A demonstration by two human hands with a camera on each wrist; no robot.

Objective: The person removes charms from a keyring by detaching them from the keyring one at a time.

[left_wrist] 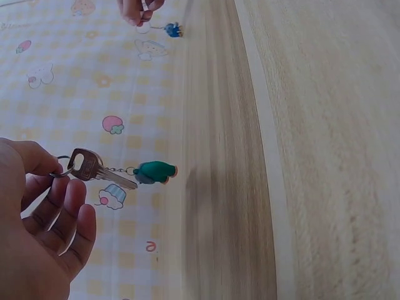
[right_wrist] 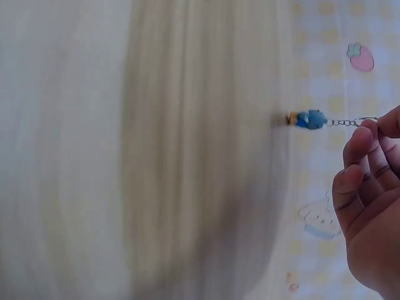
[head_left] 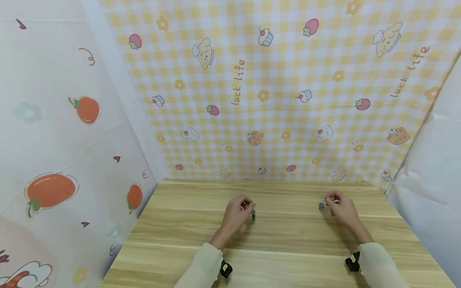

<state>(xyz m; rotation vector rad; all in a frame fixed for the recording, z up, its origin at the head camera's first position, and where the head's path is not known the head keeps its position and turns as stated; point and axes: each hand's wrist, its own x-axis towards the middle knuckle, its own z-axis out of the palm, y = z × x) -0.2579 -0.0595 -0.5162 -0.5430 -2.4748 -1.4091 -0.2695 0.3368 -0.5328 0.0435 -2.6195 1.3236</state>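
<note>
My left hand [head_left: 237, 209] pinches a metal key ring between thumb and forefinger above the table. From that ring hang a key [left_wrist: 87, 166] and, on a short chain, a green figure charm [left_wrist: 156, 172]. Off to the right, my right hand [head_left: 341, 207] pinches another ring, with a small blue figure keychain [right_wrist: 309, 119] hanging from it on a chain. The blue figure's lower end is close to the tabletop; whether it touches cannot be told. No key shows on the right-hand ring. The two hands are well apart.
The wood-grain table [head_left: 281, 232] lies below both hands. Behind it hangs a yellow-checked cloth [head_left: 277, 120] with printed figures. A white printed sheet [head_left: 108, 160] stands at the left and a plain white one [head_left: 428, 192] at the right.
</note>
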